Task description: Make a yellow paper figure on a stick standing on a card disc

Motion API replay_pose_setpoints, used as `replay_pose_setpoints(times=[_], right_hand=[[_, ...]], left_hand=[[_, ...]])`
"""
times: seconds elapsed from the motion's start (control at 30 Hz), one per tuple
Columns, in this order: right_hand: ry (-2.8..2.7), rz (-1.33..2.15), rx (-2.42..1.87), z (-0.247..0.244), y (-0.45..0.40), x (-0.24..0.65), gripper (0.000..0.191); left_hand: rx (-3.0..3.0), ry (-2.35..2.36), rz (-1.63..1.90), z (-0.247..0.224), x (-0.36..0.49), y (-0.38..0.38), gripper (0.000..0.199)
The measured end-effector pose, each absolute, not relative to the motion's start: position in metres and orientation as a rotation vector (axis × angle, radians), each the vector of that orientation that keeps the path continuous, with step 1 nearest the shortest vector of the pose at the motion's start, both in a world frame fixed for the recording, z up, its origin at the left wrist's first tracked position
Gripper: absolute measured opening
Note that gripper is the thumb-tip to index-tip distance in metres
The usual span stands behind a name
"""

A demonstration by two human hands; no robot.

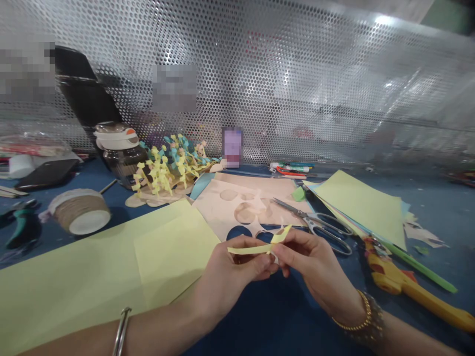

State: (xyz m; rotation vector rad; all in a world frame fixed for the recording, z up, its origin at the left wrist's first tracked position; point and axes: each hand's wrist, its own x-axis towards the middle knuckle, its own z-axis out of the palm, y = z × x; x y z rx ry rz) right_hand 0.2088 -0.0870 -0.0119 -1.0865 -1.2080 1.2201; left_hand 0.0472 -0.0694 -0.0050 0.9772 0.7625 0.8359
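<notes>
My left hand (pixel 233 272) and my right hand (pixel 311 267) meet low in the middle of the view, both pinching a narrow pale yellow paper strip (pixel 248 249). One end of the strip bends upward between my fingers. Just beyond my hands lies a peach paper sheet (pixel 222 207) with round holes cut in it. Steel scissors (pixel 319 225) with open blades rest past my right hand, on a stack of coloured paper (pixel 358 207). A large pale yellow paper sheet (pixel 111 262) lies under my left forearm.
A cluster of yellow and teal cut-paper pieces (pixel 170 165) stands by a glass jar (pixel 118 153). A twine-wrapped cup (pixel 79 212) lies on its side. A yellow tool (pixel 393 279) sits at right on the blue table (pixel 267 316). Perforated metal sheeting (pixel 260 74) rises behind.
</notes>
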Motion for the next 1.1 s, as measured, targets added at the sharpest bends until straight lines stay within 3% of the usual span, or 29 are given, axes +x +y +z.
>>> replay_pose_setpoints(times=[0.4,0.63,0.8,1.1], right_hand=[[-1.231,1.209,-1.129,-0.0125,-0.0867,0.2087,0.012],[-1.144,1.132,-1.182,-0.0094,-0.0864,0.2163,0.018],[-1.098,1.13,-1.186,-0.0081,-0.0869,0.2167,0.02],[-1.167,1.141,-1.134,-0.0083,-0.0924,0.2137,0.014]], left_hand=[[0.968,0.775,0.823,-0.0068,0.0473,-0.0687,0.021],[1.167,0.806,1.085,-0.0029,0.0445,-0.0739,0.043],[1.53,0.984,1.275,-0.0028,0.0421,-0.0768,0.042],[1.659,1.057,1.01,-0.0056,0.0407,-0.0703,0.029]])
